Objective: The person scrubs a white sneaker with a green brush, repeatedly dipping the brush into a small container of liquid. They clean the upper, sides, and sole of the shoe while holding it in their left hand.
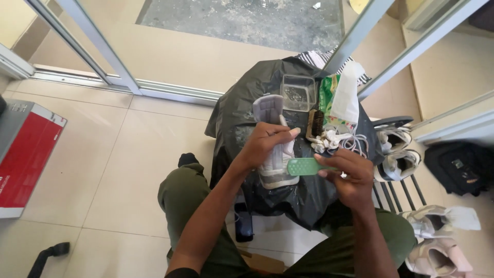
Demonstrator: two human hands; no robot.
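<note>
Over black plastic sheet on lap: left hand gripping pale shoe, fingers wrapped round its middle, sole turned right so sole edge is facing brush. Right hand pinching green brush by one end, fingers closed on it, free end touching shoe near heel. Sheet seemingly serving as dirt catcher. Beyond shoe: clear plastic tub, dark bristle brush, heap of white laces, green packet. More sneakers waiting on rack at right. Red box sitting on tiles, well apart at left.
</note>
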